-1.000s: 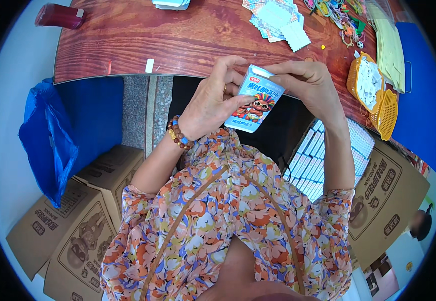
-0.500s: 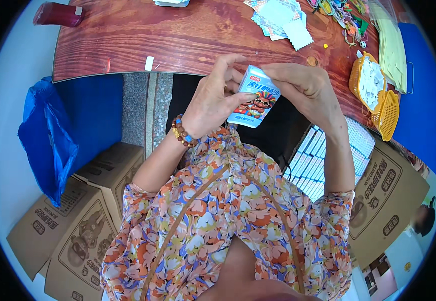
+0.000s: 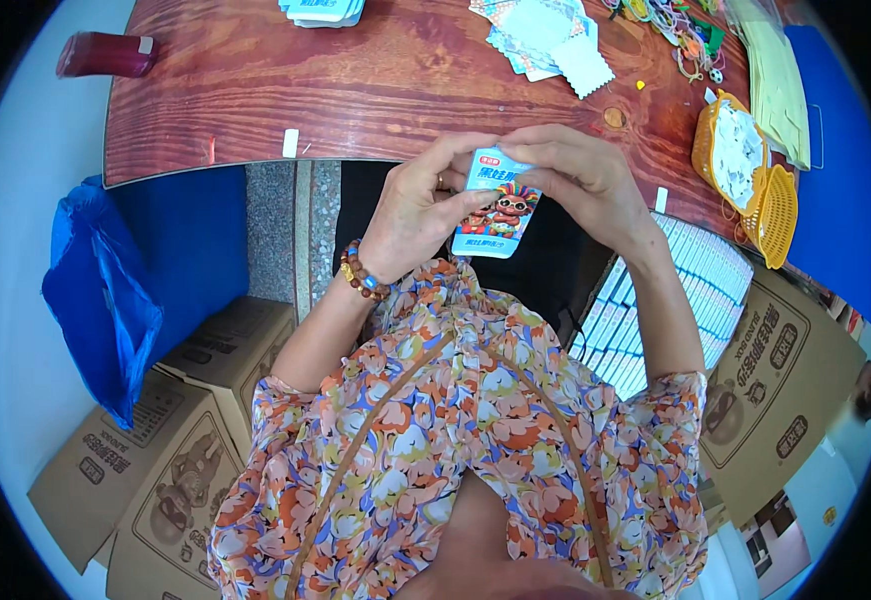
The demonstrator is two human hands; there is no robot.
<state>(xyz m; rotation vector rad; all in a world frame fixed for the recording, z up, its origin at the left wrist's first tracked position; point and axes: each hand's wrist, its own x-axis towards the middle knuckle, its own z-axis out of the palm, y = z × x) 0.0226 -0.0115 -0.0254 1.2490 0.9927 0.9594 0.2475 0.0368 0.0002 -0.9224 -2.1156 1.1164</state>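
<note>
A small light-blue printed box [image 3: 495,215] with a colourful cartoon figure is held upright in front of me, just off the table's near edge. My left hand [image 3: 422,205] grips its left side, thumb across the front. At the box's top right corner, my right hand [image 3: 585,180] is closed with thumb and fingers pinching the upper end. The far side of the box and some fingertips are hidden. Below my right forearm, a carton holds tightly packed rows of similar boxes [image 3: 670,295].
The reddish wooden table [image 3: 375,90] carries a card pile [image 3: 545,45], a light-blue stack [image 3: 323,10], tangled cords with trinkets [image 3: 670,35], yellow sheets [image 3: 775,95] and a yellow basket [image 3: 735,160] of white scraps. A blue bag [image 3: 105,300] and cardboard cartons [image 3: 170,490] stand at left.
My right hand has closed in on the box's top, its fingers now lying over the upper right front. The box has turned slightly more upright. The whole view has shifted a little.
</note>
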